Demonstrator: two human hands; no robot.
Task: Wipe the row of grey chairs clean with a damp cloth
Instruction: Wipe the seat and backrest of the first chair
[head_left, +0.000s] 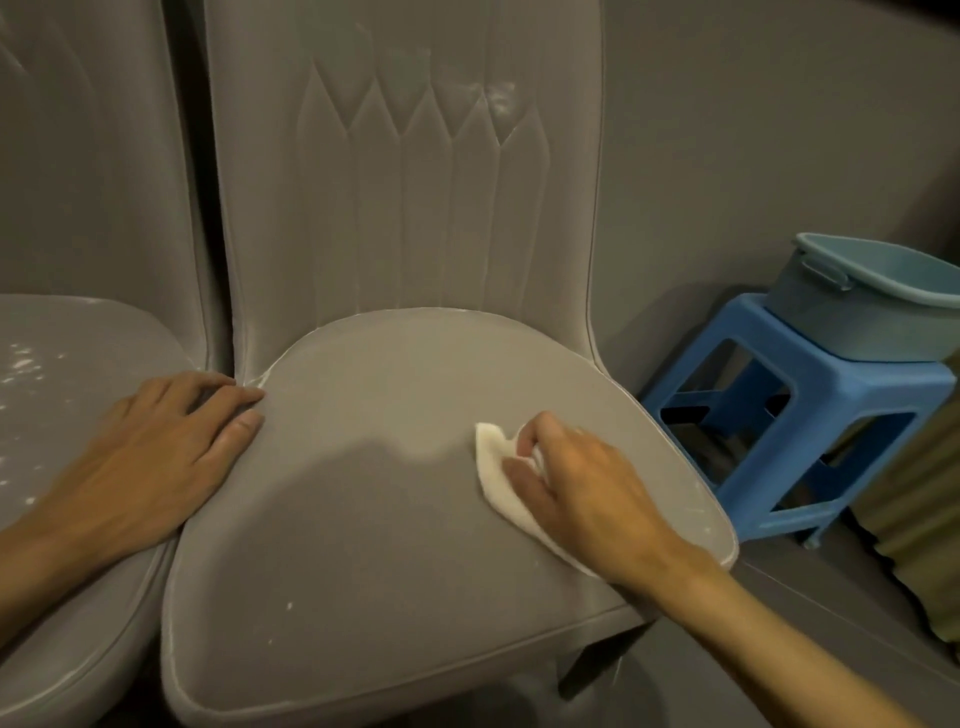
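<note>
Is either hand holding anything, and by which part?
The right hand pinches the white cloth by a bunched fold, on the grey chair seat. The left hand rests flat on the seat's edge, holding nothing.

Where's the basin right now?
Head view, far right: the basin sits on the stool, just right of the chair being wiped.

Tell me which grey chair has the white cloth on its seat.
The chair beside the blue stool: the right hand grips the cloth on its seat. The other chair has none.

Left grip (150, 457) lies flat — right grip (582, 483) pinches the cloth (493, 470).
</note>
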